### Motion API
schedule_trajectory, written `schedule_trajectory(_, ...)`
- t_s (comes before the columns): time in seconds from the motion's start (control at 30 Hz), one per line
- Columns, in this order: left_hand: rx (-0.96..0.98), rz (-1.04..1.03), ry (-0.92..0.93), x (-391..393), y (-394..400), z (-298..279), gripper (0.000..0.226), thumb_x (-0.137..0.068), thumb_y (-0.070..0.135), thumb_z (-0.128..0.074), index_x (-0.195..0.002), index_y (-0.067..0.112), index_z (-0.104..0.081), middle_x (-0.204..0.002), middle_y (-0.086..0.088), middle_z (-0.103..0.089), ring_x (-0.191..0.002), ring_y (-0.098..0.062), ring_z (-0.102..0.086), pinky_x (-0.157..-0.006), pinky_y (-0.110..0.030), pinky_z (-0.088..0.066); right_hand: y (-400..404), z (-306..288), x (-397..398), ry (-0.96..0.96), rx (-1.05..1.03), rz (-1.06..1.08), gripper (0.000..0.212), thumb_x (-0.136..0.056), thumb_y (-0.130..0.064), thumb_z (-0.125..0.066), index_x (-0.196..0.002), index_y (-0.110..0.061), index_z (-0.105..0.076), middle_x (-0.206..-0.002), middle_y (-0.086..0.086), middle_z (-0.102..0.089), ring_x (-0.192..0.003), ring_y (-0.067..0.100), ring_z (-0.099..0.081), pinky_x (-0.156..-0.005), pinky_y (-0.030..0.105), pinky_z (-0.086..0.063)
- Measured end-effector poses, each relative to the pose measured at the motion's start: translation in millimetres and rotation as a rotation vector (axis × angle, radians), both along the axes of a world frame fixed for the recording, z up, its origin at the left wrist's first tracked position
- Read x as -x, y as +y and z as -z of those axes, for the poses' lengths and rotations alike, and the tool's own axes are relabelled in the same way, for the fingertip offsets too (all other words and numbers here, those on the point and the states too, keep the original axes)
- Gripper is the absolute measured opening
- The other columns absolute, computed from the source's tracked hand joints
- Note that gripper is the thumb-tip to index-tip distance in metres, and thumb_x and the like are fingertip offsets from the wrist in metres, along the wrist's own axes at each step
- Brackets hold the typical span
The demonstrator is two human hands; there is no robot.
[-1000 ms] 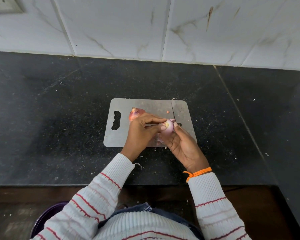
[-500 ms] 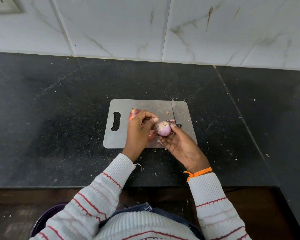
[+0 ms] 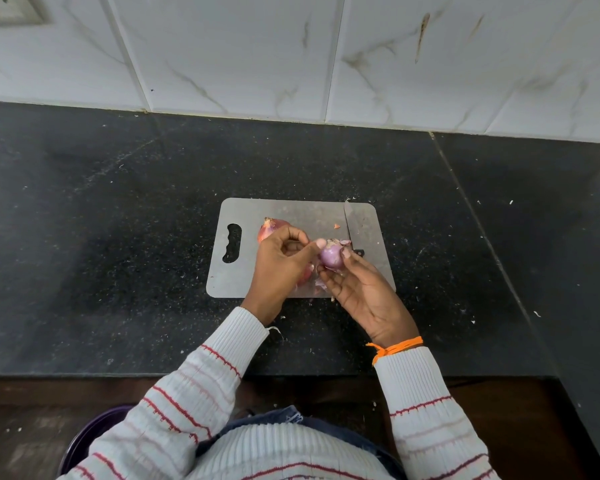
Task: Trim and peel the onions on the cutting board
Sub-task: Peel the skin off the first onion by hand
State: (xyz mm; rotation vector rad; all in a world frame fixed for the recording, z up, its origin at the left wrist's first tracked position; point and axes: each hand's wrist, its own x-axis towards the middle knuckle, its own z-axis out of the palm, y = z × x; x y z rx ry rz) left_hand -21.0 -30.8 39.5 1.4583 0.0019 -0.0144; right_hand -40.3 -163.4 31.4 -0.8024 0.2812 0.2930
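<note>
A small purple onion (image 3: 331, 255), partly peeled, is held over the grey cutting board (image 3: 291, 211). My right hand (image 3: 361, 289) grips it from below and the right with curled fingers. My left hand (image 3: 281, 265) is beside it on the left, its thumb and forefinger pinching at the onion's top skin. A second, unpeeled red onion (image 3: 272, 227) lies on the board just behind my left hand, partly hidden by it. Loose bits of peel (image 3: 317, 285) lie on the board under my hands.
A knife (image 3: 349, 221) lies on the board's right part, blade pointing to the wall, handle mostly hidden behind my right hand. The board sits on a black stone counter (image 3: 118, 237). A tiled wall (image 3: 291, 57) rises behind. A purple bin rim (image 3: 84, 441) shows below the counter edge.
My left hand pulled away toward the left with skin, then came back to the onion's top. The onion has been turned in my right hand and shows more peeled purple surface.
</note>
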Motion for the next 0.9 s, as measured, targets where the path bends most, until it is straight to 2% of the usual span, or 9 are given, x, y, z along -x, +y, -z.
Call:
schedule_trajectory(0.1, 0.052, 0.007, -0.010, -2, 1, 3, 0.005, -0.078, -0.002, -0.068, -0.079, 0.000, -0.063, -0.071, -0.003, -0.063, -0.063, -0.002, -0.059, -0.063, -0.015, -0.050, 0, 0, -1, -0.015, 0.028, 0.024, 0.025, -0.085, -0.016, -0.053, -0.106, -0.006, -0.061, -0.090, 0.008, -0.070, -0.079, 0.013, -0.068, -0.069, 0.021, -0.056)
schedule_trajectory(0.2, 0.104, -0.020, 0.008, -2, 3, 6, 0.009, -0.082, -0.001, -0.064, -0.089, -0.007, -0.067, -0.076, -0.006, -0.068, -0.069, -0.006, -0.064, -0.068, -0.018, -0.053, 0, 1, -2, -0.062, 0.021, 0.013, 0.031, -0.078, -0.013, -0.055, -0.108, -0.006, -0.060, -0.094, 0.006, -0.073, -0.086, 0.012, -0.069, -0.072, 0.020, -0.055)
schedule_trajectory(0.3, 0.115, -0.019, 0.038, -2, 4, 5, 0.013, -0.090, 0.003, -0.057, -0.097, 0.002, -0.068, -0.086, -0.004, -0.069, -0.077, -0.005, -0.066, -0.072, -0.018, -0.053, 0, 0, 0, -0.105, 0.002, -0.006, 0.034, -0.079, -0.006, -0.053, -0.112, -0.007, -0.059, -0.103, 0.007, -0.071, -0.097, 0.016, -0.068, -0.078, 0.023, -0.055)
schedule_trajectory(0.37, 0.104, 0.074, 0.056, -3, 4, 5, 0.020, -0.087, 0.003, -0.060, -0.105, 0.010, -0.066, -0.098, -0.002, -0.069, -0.090, -0.008, -0.066, -0.078, -0.021, -0.053, 1, 0, -1, -0.132, 0.001, -0.009, 0.034, -0.080, -0.004, -0.052, -0.114, -0.007, -0.057, -0.107, 0.010, -0.069, -0.099, 0.018, -0.067, -0.081, 0.025, -0.056)
schedule_trajectory(0.43, 0.078, 0.182, 0.051, -1, 3, 6, 0.036, -0.080, -0.001, -0.067, -0.114, 0.012, -0.062, -0.109, -0.002, -0.068, -0.100, -0.010, -0.064, -0.081, -0.021, -0.053, 3, -1, -1, -0.147, 0.027, 0.003, 0.033, -0.082, -0.003, -0.052, -0.115, -0.008, -0.056, -0.111, 0.012, -0.066, -0.098, 0.019, -0.067, -0.081, 0.026, -0.056)
schedule_trajectory(0.53, -0.002, 0.177, -0.018, 2, 2, 8, 0.051, -0.074, -0.006, -0.071, -0.121, 0.009, -0.060, -0.114, -0.002, -0.065, -0.101, -0.005, -0.064, -0.085, -0.022, -0.053, 3, -4, 0, -0.162, 0.198, 0.031, 0.025, -0.089, 0.002, -0.050, -0.111, -0.008, -0.057, -0.107, 0.012, -0.066, -0.090, 0.017, -0.068, -0.074, 0.026, -0.057)
schedule_trajectory(0.7, -0.180, 0.113, -0.110, 0, 4, 10, 0.051, -0.070, 0.000, -0.077, -0.117, 0.014, -0.063, -0.109, -0.003, -0.067, -0.096, -0.003, -0.063, -0.086, -0.021, -0.051, 7, -11, 2, -0.180, 0.689, 0.167, 0.018, -0.087, -0.003, -0.059, -0.095, -0.017, -0.067, -0.089, 0.005, -0.073, -0.083, 0.018, -0.070, -0.070, 0.025, -0.056)
schedule_trajectory(0.9, -0.278, 0.112, -0.158, 1, 4, 11, 0.050, -0.070, 0.003, -0.078, -0.117, 0.013, -0.064, -0.106, -0.005, -0.067, -0.098, -0.012, -0.063, -0.090, -0.032, -0.053, 14, -17, 3, -0.215, 0.840, 0.236, 0.018, -0.081, -0.001, -0.065, -0.084, -0.019, -0.066, -0.078, 0.005, -0.072, -0.063, 0.008, -0.068, -0.057, 0.018, -0.051)
